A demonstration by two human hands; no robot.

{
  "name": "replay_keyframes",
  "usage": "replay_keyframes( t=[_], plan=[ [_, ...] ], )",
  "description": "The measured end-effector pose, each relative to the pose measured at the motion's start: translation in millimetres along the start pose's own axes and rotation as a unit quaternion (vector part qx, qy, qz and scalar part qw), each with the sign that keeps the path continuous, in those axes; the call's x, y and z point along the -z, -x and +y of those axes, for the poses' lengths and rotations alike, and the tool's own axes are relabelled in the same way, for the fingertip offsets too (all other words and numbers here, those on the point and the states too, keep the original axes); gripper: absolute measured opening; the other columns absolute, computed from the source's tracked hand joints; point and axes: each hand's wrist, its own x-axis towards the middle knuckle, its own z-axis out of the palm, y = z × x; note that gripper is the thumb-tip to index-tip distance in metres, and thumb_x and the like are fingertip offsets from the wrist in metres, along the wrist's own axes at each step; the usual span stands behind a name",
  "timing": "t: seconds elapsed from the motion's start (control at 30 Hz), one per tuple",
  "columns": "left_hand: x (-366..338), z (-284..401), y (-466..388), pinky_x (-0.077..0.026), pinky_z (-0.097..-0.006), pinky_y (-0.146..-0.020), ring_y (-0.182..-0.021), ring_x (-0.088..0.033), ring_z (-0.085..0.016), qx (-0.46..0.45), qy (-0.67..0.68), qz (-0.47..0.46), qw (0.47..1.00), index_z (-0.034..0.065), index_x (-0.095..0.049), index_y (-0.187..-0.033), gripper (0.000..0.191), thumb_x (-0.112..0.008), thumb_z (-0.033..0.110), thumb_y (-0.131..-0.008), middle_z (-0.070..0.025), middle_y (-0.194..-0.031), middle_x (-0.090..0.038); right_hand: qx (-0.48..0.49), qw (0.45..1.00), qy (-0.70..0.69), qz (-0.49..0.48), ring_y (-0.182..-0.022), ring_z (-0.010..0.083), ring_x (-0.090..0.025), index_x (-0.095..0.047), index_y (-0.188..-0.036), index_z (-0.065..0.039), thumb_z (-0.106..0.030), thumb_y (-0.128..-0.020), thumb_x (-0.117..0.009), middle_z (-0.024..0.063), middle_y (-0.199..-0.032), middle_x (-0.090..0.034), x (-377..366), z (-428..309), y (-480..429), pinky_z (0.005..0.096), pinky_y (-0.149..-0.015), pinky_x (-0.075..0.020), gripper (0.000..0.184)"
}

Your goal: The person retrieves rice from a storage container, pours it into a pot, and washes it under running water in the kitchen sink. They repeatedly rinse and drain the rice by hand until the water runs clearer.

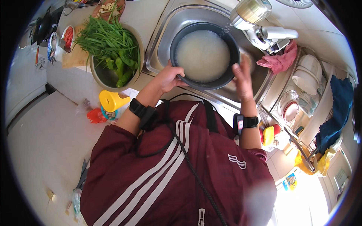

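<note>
A round dark grey pot [206, 85] holds cloudy, whitish water in the steel sink [163, 50]. My left hand [171, 75] grips the pot's near left rim, thumb on the edge and fingers beneath. At the pot's right side, my right hand [242, 76] is raised with its thumb apart from the blurred fingers; whether it touches the pot is not clear. A faucet [263, 39] with a filter attachment [251, 14] reaches over the sink, and a spray of water falls at the pot's far right rim. Whatever lies under the cloudy water is hidden.
Left of the sink, a large steel bowl [96, 72] holds green peppers [121, 66] and long leafy greens [109, 34]. A pink cloth [280, 60] hangs beside the faucet. White bowls [306, 74] stand in a rack at right. A yellow plastic container [110, 101] is near the counter's front edge.
</note>
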Motion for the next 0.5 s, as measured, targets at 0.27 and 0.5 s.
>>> replay_keyframes(
  t=[0.27, 0.5],
  plan=[
    [9, 4, 46, -0.060, -0.0486, -0.084, -0.114, -0.064, -0.033, 0.020, -0.098, 0.010, 0.995, 0.0172, -0.020, -0.151, 0.080, -0.064, 0.021, -0.084, -0.0157, -0.138, -0.049, -0.130, 0.955, -0.232, -0.129, -0.114, 0.0218, -0.061, -0.047, -0.138, -0.002, 0.003, -0.087, -0.054, 0.0098, -0.125, -0.061, -41, 20, 35, 0.0370, -0.099, -0.0503, 0.052],
    [24, 1, 83, -0.057, -0.0529, -0.091, -0.123, -0.058, -0.038, -0.004, -0.193, 0.081, 0.978, 0.0213, -0.016, -0.158, 0.090, -0.055, 0.070, -0.093, -0.0161, -0.149, -0.041, -0.165, 0.934, -0.273, -0.163, -0.099, 0.0249, -0.067, -0.049, -0.132, 0.003, 0.005, -0.086, -0.048, 0.0136, -0.115, -0.063, -59, 16, 51, 0.0380, -0.085, -0.0585, 0.046]
  ],
)
